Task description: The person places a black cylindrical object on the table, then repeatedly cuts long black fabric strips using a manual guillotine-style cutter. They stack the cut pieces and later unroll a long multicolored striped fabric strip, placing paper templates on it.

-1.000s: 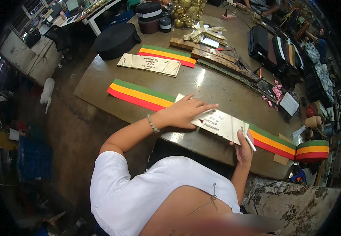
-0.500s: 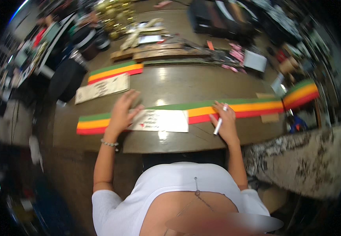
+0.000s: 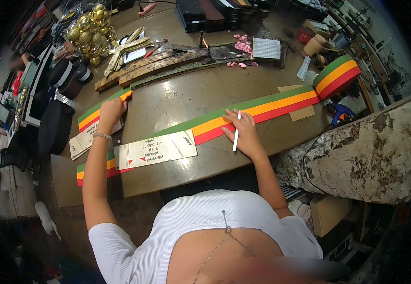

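My left hand (image 3: 112, 112) is closed at the far end of a short green, yellow and red striped strip (image 3: 88, 118), whose tip shows by my fingers. Partly beneath that forearm lies a pale card template (image 3: 79, 143) with handwriting. My right hand (image 3: 244, 132) rests on a long strip (image 3: 272, 108) with the same stripes, a white pen (image 3: 236, 131) held between its fingers. Over the long strip's left part lies a second handwritten card template (image 3: 156, 150), with red triangular marks. At the right the long strip runs into a roll (image 3: 336, 77).
Wooden bars (image 3: 153, 66) lie across the back of the table, near gold baubles (image 3: 89, 33) and pink scraps (image 3: 243, 46). A blue glue gun (image 3: 342, 113) sits at the right edge, by a stained board (image 3: 352, 151). A round black object (image 3: 55, 125) is at the left.
My left hand has left the near template and moved up and left to the short strip's far end. My right hand stays on the long strip with the pen. The view has turned.
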